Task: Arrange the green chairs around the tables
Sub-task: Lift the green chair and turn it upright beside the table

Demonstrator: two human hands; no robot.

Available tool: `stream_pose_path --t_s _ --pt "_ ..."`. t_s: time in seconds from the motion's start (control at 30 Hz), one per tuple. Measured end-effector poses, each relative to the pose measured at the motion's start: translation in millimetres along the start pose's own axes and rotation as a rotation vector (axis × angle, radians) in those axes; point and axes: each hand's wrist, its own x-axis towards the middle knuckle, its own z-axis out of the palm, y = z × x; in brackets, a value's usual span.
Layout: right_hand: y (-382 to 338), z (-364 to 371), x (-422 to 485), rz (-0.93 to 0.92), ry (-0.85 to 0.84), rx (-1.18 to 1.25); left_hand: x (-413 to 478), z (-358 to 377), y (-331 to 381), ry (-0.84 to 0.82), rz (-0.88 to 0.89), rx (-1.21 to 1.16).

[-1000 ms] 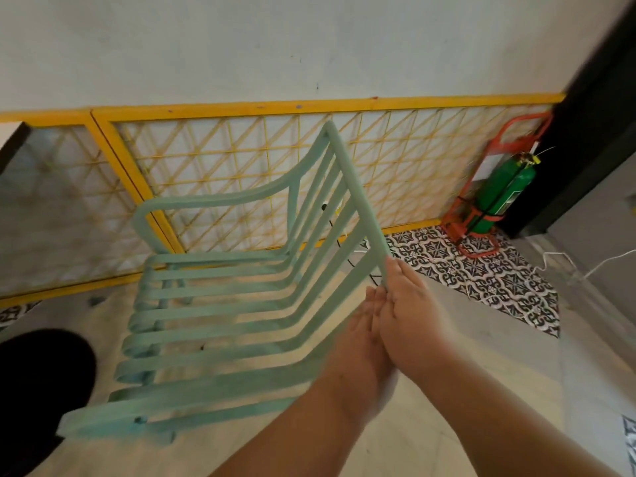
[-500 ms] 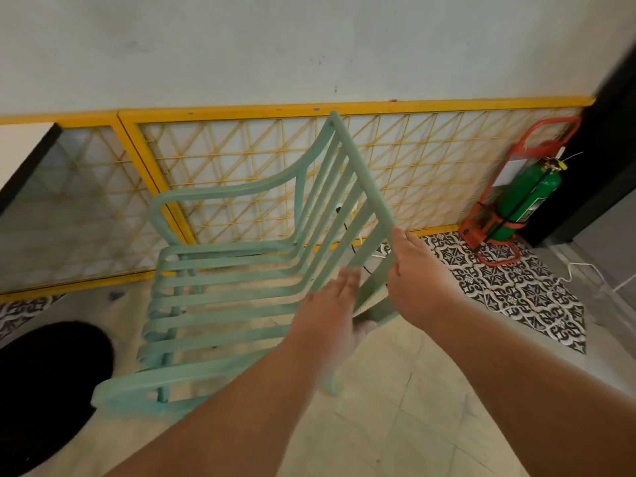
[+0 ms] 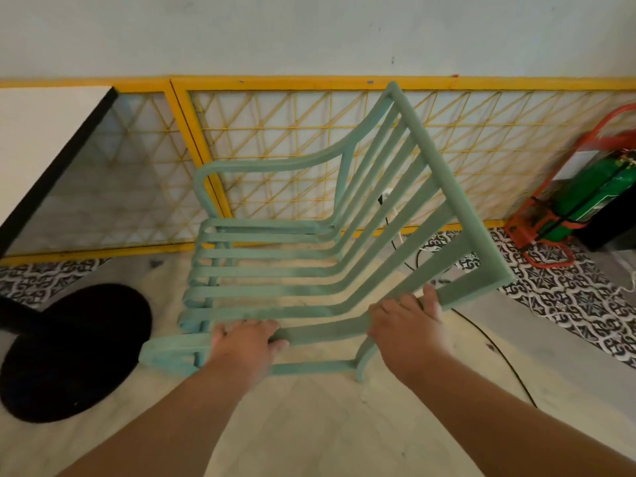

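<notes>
A pale green slatted chair (image 3: 309, 256) fills the middle of the view, its seat facing left and its back rising to the upper right. My left hand (image 3: 246, 349) grips the near armrest of the chair. My right hand (image 3: 409, 325) is closed on the near edge of the backrest, where it meets the seat. A white table (image 3: 38, 142) with a black edge shows at the left, and its round black base (image 3: 72, 352) rests on the floor beside the chair's front.
A yellow lattice railing (image 3: 275, 139) runs along the white wall behind the chair. A green cylinder (image 3: 599, 194) in a red stand (image 3: 530, 232) sits at the right. A black cable (image 3: 495, 349) crosses the tiled floor near the chair's rear leg.
My left hand has left the backrest and taken the near armrest. My right hand slid lower on the backrest. The chair sits farther right and closer to the table base.
</notes>
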Motion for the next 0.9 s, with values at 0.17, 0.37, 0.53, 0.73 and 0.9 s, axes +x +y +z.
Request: stream_pose_path --t_s 0.17,0.37,0.53,0.73,0.9 --pt "3 12 5 0.003 0.109 -0.024 5 -7 4 -0.061 0.011 -0.035" --pt "13 8 18 0.011 0.062 -0.040 10 -11 9 -0.047 0.017 -0.061" --pt "13 8 14 0.010 0.047 -0.024 6 -1 9 -0.060 0.006 -0.074" --pt "12 7 15 0.005 0.005 0.011 0 8 4 -0.072 0.038 -0.098" --pt "9 6 13 0.021 0.008 0.037 -1 0 7 -0.126 0.036 -0.092"
